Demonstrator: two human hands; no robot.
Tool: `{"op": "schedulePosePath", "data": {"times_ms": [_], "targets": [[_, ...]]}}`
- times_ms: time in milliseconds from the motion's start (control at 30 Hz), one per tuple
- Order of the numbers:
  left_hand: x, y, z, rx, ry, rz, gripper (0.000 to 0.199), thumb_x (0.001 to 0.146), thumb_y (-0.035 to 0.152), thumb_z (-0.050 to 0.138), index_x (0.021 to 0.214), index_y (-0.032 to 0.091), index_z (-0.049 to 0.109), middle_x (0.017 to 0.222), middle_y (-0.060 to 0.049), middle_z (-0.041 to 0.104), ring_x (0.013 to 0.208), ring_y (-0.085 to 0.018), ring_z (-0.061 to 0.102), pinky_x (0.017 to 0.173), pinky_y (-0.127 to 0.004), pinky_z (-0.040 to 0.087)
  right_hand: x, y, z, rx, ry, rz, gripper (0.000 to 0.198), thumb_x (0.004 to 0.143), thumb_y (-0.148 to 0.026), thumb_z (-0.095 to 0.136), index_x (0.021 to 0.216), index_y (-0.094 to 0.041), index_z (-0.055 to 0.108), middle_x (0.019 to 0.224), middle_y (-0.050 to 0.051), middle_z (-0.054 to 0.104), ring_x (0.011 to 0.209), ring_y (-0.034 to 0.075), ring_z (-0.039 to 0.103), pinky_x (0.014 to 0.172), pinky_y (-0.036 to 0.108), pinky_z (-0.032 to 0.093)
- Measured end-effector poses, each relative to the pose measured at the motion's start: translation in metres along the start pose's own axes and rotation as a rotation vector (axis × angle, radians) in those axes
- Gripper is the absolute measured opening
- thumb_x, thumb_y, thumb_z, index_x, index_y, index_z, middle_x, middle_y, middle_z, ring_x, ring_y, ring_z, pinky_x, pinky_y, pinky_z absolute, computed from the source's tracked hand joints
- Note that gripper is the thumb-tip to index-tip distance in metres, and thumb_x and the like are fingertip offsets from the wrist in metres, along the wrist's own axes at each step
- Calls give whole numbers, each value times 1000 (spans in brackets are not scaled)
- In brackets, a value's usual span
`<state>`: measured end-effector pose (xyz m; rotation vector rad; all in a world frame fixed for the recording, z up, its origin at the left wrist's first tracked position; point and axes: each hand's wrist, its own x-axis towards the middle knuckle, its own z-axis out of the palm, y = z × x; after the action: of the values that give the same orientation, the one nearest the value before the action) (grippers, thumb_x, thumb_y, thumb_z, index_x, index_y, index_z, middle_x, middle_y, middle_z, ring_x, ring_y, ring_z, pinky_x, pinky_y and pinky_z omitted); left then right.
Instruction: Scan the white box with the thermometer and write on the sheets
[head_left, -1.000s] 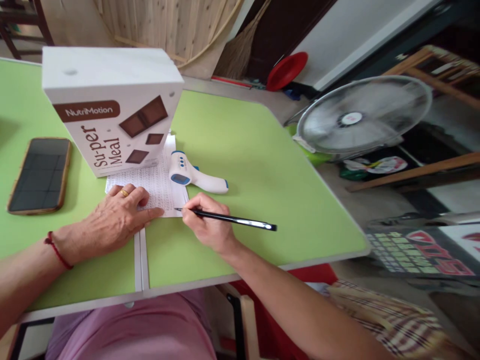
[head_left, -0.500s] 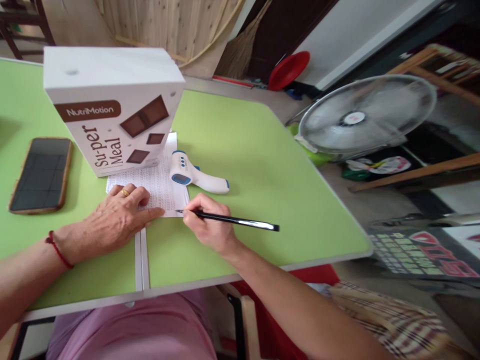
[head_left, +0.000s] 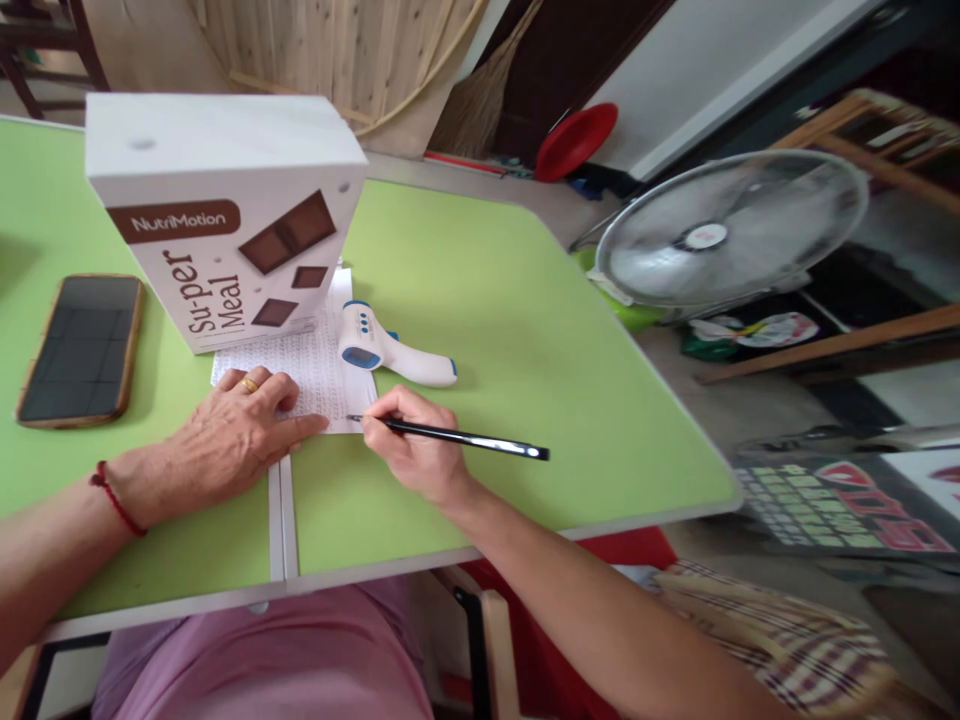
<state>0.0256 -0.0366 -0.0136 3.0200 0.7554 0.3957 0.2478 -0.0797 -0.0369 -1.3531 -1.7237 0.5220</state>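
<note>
My right hand (head_left: 420, 445) is closed around a black pen (head_left: 476, 442). I pinch it low down, between my thumb and my fingers. The long end of the pen leans out to the right over the table (head_left: 540, 310), and the tip points left at the paper (head_left: 326, 385). The tip is by the bottom right corner of the paper. It is too small for me to tell if it is touching.

The paper lies flat on the green table. It has rows and rows of tiny writing on it, too small to read.

My left hand (head_left: 232, 430) lies palm down on the bottom left part of the paper. The fingers are loose and a bit bent. My thumb sticks out to the right, near the bottom edge. I have a gold ring (head_left: 250, 386) on a finger and a red string (head_left: 116, 500) around my wrist.

A big white box (head_left: 247, 190) stands up just past my left hand, and it hides some of the paper. It has brown chocolate squares on the front. A white and blue thermometer (head_left: 397, 352) lies just past my right hand, with its fat end over the right side of the paper. A phone (head_left: 81, 350) lies to the left of the box, with a dark screen.
</note>
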Motion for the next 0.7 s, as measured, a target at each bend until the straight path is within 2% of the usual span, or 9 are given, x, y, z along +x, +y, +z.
{"op": "schedulePosePath", "data": {"times_ms": [400,700], "targets": [[-1,-1,0,15,-25,10,38,92,12,46,123,30,61,96,-9,51,76,-22,41,68,-35,33,0,1,0,0,-10,1,14,76,-21,53,63,-21,49,50,-6,50,40,6,39,39,19,32],[-2,-1,1,-5,-31,-3,41,90,12,48,125,31,59,95,-8,50,77,-21,41,69,-33,33,0,1,-1,14,30,26,13,75,-21,54,63,-21,50,49,-6,52,41,8,44,41,20,36]]}}
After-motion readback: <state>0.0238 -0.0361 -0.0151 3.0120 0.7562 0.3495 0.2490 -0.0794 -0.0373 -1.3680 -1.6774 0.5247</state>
